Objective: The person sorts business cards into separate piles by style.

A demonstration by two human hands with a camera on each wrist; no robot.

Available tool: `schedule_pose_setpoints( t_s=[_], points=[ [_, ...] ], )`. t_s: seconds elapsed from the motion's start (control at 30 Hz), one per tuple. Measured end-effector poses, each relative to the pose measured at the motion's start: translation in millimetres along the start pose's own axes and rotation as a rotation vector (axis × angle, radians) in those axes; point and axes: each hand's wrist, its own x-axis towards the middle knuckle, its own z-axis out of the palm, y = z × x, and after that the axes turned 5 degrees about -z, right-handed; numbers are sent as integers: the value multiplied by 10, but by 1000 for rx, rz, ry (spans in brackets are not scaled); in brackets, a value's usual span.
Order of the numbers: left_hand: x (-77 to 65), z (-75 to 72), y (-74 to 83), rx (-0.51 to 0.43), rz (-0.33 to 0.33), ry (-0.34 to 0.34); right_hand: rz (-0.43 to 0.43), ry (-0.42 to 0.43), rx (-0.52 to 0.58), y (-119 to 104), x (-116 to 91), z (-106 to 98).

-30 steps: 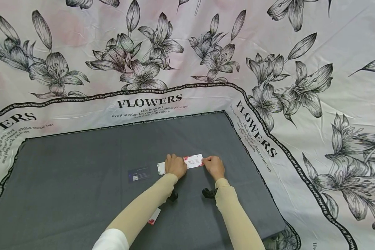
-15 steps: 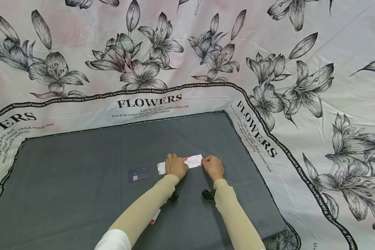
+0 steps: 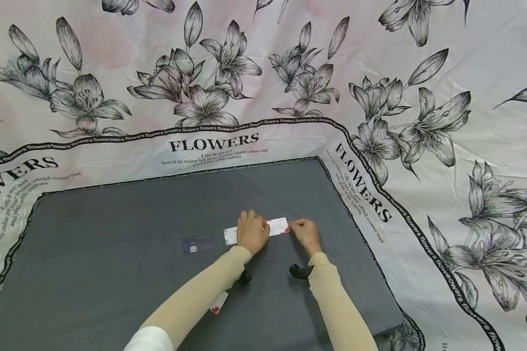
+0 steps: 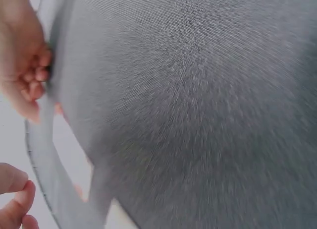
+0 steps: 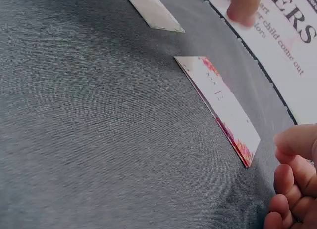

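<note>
A white card with red flowers (image 3: 279,226) lies on the grey cloth between the two hands, its layered edge showing in the right wrist view. My left hand (image 3: 252,231) is over its left end in the head view; in the left wrist view the bent fingers (image 4: 20,201) are apart from the card and hold nothing. Beside the right end is my right hand (image 3: 306,235), its fingers (image 5: 292,182) loosely curled with a small gap to the card. A white card with green leaves (image 3: 230,236) lies left of the red-flowered one, partly hidden by the left hand.
Further left lies a dark blue card (image 3: 197,243) with a small square code. Another white and red card (image 3: 218,303) pokes out past the left forearm. The grey cloth (image 3: 114,253) has a white border printed with flowers and lettering (image 3: 215,142).
Both hands have let go of the red-flowered card's ends. The left hand has lifted slightly and the right has drawn a little to the right; the head view has shifted slightly.
</note>
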Motion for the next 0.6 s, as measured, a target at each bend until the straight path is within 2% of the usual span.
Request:
schedule_pose_setpoints(
  t_s=[0.1, 0.2, 0.37, 0.43, 0.6],
  points=[
    [-54, -133, -75, -61, 28, 7, -35, 30, 34, -43, -68, 9],
    [-154, -251, -195, -78, 51, 11, -89, 64, 13, -110, -206, 87],
    [-310, -433, -438, -70, 128, 38, -213, 41, -4, -294, -522, 302],
    [-382, -535, -547, -92, 144, -13, -280, 6, -5, -383, -678, 395],
    [-593, -855, -858, -163, 102, -244, -451, -82, -44, -588, -1096, 599]
  ],
)
